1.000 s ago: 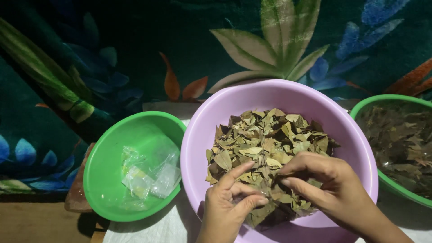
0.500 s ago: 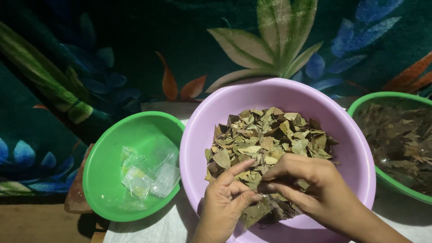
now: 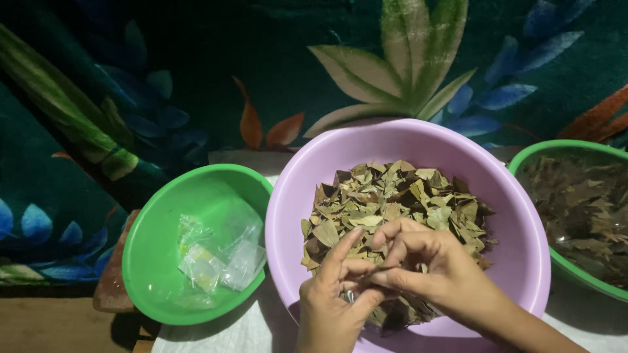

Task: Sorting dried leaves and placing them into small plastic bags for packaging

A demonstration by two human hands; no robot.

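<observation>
A large lilac plastic bowl [image 3: 523, 216] holds a heap of dry brown-green leaf pieces [image 3: 399, 196]. Both hands are over the near side of that heap. My left hand [image 3: 333, 301] comes up from the bottom edge, with its fingers curled and its fingertips pinched against those of my right hand [image 3: 428, 268]. My right hand reaches in from the lower right with bent fingers. Something small seems to be pinched between the two hands, but it is hidden by the fingers.
A green bowl [image 3: 154, 252] at the left holds several small clear plastic bags [image 3: 219, 258]. A second green bowl [image 3: 523, 160] at the right edge holds darker dry leaves [image 3: 582, 209]. The bowls stand on a white sheet [image 3: 222, 333]. Behind them lies a dark cloth with a leaf pattern [image 3: 196, 78].
My right hand has slid left across the leaves until its fingertips meet those of my left hand. The left hand has closed a little. The bowls have not moved.
</observation>
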